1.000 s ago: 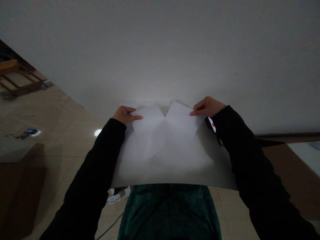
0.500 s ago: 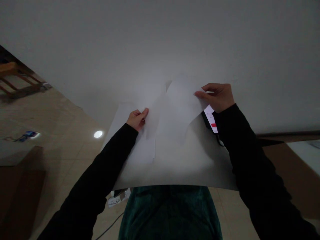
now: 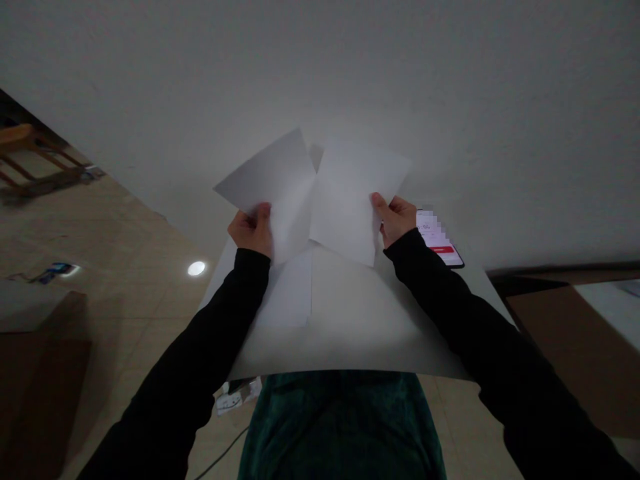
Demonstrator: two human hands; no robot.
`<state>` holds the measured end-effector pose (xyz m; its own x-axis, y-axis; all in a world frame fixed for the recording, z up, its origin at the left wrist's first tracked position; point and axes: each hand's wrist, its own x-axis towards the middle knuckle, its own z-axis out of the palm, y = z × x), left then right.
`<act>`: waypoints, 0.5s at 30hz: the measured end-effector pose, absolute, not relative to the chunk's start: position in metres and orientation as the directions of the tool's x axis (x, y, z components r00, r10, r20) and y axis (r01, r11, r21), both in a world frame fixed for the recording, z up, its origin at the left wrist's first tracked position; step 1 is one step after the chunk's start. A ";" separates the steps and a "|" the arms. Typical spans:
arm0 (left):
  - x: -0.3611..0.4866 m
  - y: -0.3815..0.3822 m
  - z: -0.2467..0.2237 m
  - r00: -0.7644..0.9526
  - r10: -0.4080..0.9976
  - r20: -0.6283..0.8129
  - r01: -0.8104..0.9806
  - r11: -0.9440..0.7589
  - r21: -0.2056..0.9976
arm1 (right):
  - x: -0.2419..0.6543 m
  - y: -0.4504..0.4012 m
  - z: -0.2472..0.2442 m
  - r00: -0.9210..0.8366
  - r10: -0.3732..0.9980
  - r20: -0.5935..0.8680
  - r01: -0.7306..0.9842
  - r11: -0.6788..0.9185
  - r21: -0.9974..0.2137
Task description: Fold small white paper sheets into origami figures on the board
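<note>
My left hand (image 3: 253, 230) pinches the left piece of white paper (image 3: 280, 180) between thumb and fingers and holds it up at a slant. At the right, my right hand (image 3: 397, 217) grips the right piece of white paper (image 3: 350, 193) along its outer edge. The two pieces meet near the middle, with a V-shaped gap above; whether they are joined lower down I cannot tell. Beneath them, more white paper (image 3: 293, 293) lies on the left part of the white table (image 3: 370, 327). Beside my right wrist is a phone (image 3: 440, 243) with a lit screen.
A pale wall (image 3: 320, 67) rises right behind the table. Brown cardboard (image 3: 570, 347) lies at the right. On the floor to the left are a wooden stool (image 3: 25, 143) and a brown box (image 3: 45, 387). A cable (image 3: 223, 453) runs below the table's front edge.
My right hand has moved left and a little down, uncovering more of the phone. My left hand has moved slightly left, and its paper now tilts outward. The gap between the pieces has shifted left.
</note>
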<state>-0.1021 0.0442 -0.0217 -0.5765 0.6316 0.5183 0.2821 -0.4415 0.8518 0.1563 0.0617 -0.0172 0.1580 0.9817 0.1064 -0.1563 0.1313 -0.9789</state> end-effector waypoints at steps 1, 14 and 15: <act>-0.103 0.044 -0.021 -0.576 0.632 0.518 0.294 -0.431 0.853 | 0.158 0.062 -0.016 0.231 0.959 0.164 -0.100 0.191 -0.976; -0.121 0.050 -0.016 -0.655 0.519 0.549 0.341 -0.446 0.828 | 0.180 0.075 0.005 0.421 0.762 0.492 0.156 0.473 -0.867; -0.120 0.049 -0.016 -0.654 0.510 0.559 0.343 -0.459 0.820 | 0.180 0.073 0.006 0.440 0.736 0.514 0.149 0.505 -0.850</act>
